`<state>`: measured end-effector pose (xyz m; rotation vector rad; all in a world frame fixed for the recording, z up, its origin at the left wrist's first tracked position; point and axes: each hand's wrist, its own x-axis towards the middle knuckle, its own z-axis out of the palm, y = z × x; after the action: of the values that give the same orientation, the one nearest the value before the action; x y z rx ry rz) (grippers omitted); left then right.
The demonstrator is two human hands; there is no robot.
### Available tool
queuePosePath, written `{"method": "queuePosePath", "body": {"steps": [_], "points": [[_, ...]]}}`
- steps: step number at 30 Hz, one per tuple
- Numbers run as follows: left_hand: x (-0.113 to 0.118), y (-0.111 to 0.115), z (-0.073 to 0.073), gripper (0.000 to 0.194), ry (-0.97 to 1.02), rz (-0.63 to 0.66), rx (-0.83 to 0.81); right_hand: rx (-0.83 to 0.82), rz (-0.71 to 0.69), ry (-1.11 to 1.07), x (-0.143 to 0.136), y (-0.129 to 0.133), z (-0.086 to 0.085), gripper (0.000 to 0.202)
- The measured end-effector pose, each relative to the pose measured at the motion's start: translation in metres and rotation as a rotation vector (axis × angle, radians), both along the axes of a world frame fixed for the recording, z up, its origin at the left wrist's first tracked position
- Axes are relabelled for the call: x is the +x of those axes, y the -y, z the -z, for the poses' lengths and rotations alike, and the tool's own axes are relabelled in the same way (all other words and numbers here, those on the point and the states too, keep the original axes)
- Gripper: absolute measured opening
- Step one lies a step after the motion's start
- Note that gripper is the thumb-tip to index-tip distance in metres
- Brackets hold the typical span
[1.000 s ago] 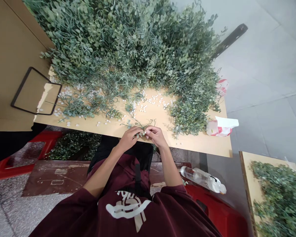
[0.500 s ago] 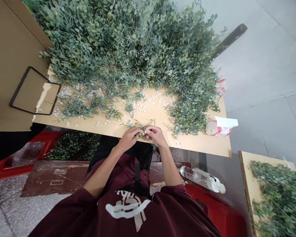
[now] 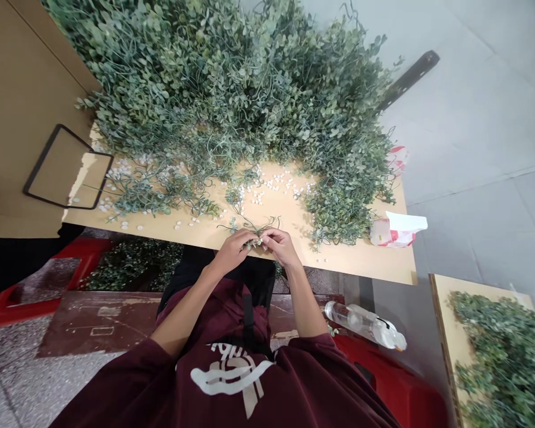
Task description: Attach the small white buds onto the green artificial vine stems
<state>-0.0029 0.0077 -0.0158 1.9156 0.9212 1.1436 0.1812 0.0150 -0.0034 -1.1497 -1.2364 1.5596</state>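
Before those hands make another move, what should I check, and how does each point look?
1. Left hand holding the leafy sprig: ok, fingers curled around it.
2. Right hand close to the sprig: ok, fingertips are at it.
3. Right hand's exact hold: cannot tell, too small.
4. Loose white pieces nearby: ok, scattered beyond the hands.
5. Tabletop free of clutter: not ok, a foliage pile covers its far part.

A leafy green sprig (image 3: 251,244) sits pinched between fingers (image 3: 241,240).
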Motion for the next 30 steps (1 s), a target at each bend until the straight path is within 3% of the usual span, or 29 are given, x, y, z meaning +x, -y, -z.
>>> {"method": "queuePosePath", "body": {"steps": [30], "points": [[0.0032, -0.0029, -0.0017, 0.016, -0.073, 0.036, -0.055, 0.019, 0.063, 0.066, -0.0012, -0.0005, 0.0029, 0.027]]}}
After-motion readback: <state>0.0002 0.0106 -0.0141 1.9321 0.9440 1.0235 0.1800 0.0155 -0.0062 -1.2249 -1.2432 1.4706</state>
